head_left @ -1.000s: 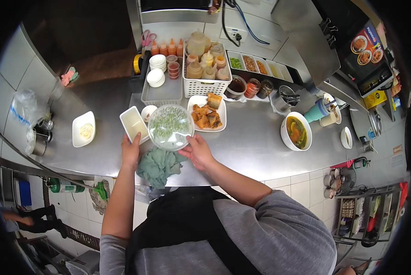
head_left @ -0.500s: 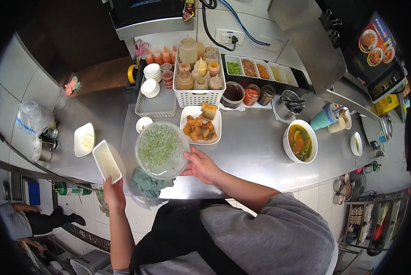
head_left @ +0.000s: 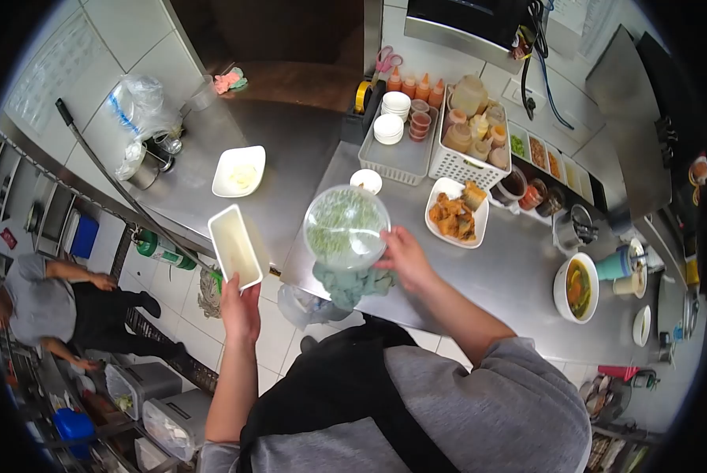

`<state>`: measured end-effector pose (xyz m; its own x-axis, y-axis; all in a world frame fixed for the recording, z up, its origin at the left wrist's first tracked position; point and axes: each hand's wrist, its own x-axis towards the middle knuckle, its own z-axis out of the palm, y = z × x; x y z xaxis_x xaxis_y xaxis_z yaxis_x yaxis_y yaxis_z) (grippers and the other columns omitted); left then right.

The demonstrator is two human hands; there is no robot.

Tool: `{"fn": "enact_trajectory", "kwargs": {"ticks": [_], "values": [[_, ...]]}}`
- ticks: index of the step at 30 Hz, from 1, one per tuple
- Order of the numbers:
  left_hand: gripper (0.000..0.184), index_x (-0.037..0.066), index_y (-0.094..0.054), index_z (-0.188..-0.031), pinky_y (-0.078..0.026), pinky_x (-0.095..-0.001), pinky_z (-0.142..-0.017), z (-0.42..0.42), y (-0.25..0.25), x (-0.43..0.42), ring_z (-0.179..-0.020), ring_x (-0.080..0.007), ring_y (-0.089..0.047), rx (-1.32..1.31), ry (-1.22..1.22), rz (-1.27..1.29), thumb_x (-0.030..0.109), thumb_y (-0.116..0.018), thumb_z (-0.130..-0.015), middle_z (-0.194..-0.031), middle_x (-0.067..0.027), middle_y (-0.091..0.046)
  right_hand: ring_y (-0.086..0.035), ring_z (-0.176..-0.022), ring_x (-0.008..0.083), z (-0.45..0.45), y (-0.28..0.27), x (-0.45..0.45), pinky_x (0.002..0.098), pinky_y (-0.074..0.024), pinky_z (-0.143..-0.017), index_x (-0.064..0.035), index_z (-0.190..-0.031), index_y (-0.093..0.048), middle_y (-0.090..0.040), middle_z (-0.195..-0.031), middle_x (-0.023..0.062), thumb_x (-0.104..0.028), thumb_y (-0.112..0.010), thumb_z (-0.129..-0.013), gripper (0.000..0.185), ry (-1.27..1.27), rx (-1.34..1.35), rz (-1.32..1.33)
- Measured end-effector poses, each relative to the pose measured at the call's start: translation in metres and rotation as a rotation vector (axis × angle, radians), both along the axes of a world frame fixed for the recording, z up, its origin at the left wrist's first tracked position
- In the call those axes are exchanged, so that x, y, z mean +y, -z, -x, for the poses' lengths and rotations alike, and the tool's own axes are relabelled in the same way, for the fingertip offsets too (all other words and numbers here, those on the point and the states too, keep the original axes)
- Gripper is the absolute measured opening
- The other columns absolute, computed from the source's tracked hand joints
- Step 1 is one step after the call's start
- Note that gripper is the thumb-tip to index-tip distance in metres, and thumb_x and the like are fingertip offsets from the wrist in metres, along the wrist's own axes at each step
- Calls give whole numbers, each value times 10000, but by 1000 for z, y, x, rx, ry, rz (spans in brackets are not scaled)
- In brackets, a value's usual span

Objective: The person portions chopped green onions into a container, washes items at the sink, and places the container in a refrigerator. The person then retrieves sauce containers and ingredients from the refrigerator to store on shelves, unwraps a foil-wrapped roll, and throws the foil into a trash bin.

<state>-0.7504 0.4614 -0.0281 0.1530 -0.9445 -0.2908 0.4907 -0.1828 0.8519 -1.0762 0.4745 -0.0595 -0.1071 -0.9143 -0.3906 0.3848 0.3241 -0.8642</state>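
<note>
My left hand [head_left: 241, 311] is closed on the near end of a white rectangular tub [head_left: 236, 246], tilted so its inside shows; it looks bare apart from some residue. In my right hand [head_left: 407, 258] is a round, see-through plastic container [head_left: 346, 227] with chopped greens inside, gripped by its right edge. Just below that container, a crumpled green cloth [head_left: 350, 285] lies at the counter's front edge. A white dish [head_left: 239, 172] with a pale, creamy food stands beyond the tub. To the right of the container is a white dish of fried pieces [head_left: 457, 213].
A white basket of sauce bottles [head_left: 470, 160] and a grey tray with small cups [head_left: 395, 167] stand at the back. A soup bowl [head_left: 576, 288] is at the right. Another person [head_left: 50, 303] is at the lower left, near lidded bins [head_left: 176, 418].
The view has turned left, so the counter things appear farther right and more of the other person shows. Both hands keep hold of the tub and the round container.
</note>
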Motion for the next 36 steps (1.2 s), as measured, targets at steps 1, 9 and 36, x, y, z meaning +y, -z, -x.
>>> {"fn": "enact_trajectory", "kwargs": {"ticks": [1, 9, 36], "values": [[429, 18, -394, -1388, -402, -388, -1062, 1, -7, -3, -1265, -234, -486, 1, 19, -7, 211, -461, -1011, -1371, -115, -489, -654, -970, 233, -1, -1, -7, 398, -582, -766, -62, -1141, -483, -587, -1182, 123, -266, -506, -1006, 246, 19, 1, -7], [369, -12, -563, -1307, -430, -275, -941, 56, -59, -23, -1090, -162, -576, -396, 763, 221, 188, -466, -1014, -1170, -90, -626, -624, -950, 227, 5, -94, 41, 346, -519, -833, -47, -1420, -352, -576, -1255, 146, -306, -624, -951, 601, 66, 453, 359], [360, 61, -532, -1211, -561, -337, -737, 140, 41, -95, -952, -177, -628, -402, 165, -201, 353, -491, -1005, -1080, -46, -619, -613, -1012, 313, 737, 6, 170, 457, -599, -723, -55, -1214, -544, -575, -1186, 142, -277, -520, -937, 356, 1247, 449, 143]]}}
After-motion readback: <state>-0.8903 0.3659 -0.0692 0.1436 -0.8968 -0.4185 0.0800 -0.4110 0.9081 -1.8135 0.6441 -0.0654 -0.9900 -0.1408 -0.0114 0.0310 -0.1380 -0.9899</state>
